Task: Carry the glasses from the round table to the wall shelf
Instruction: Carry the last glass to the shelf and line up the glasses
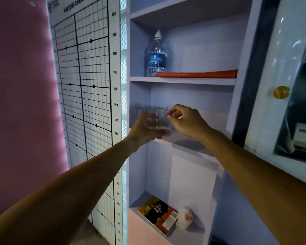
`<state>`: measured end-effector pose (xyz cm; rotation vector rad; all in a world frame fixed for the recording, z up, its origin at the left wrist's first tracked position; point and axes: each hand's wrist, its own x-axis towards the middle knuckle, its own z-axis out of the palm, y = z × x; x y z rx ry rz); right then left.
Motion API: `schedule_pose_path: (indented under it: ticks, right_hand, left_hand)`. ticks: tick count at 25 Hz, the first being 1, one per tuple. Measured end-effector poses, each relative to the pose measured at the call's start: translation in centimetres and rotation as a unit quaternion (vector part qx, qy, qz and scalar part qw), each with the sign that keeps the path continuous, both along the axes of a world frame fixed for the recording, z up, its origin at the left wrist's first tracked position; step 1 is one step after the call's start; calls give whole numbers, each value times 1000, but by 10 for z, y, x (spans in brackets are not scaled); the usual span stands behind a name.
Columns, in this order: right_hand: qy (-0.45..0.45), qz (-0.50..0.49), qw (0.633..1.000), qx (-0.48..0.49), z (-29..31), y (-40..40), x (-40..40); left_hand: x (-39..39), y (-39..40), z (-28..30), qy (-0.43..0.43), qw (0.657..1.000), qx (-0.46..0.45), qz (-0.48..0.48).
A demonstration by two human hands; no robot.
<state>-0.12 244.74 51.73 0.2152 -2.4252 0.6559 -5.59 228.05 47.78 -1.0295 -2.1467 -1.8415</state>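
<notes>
Both my arms reach into the middle compartment of the pale wall shelf (pixel 198 138). My left hand (pixel 143 131) is wrapped around a clear glass (pixel 152 121), held just above the shelf board at its left end. My right hand (pixel 185 121) pinches the rim of a second clear glass (pixel 164 114), which is right beside the first. Further glass (pixel 140 110) shows faintly behind them at the compartment's left wall; how many stand there I cannot tell. The round table is out of view.
The compartment above holds a water bottle (pixel 155 55) and a flat orange book (pixel 196 74). The one below has a colourful book (pixel 157 212) and a white wrapped item (pixel 185 216). A posture chart (pixel 85 85) hangs left; a cabinet door with a gold knob (pixel 281 92) is right.
</notes>
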Motion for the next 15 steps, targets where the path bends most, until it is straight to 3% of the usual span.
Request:
schedule_pose_path:
  ticks: [4, 15]
  right_hand:
    - [-8, -38, 999, -10, -7, 6, -12]
    - [-22, -38, 999, -14, -14, 25, -39]
  left_hand:
    - [-24, 9, -7, -20, 1000, -19, -9]
    - [-50, 29, -13, 68, 985, -138, 82]
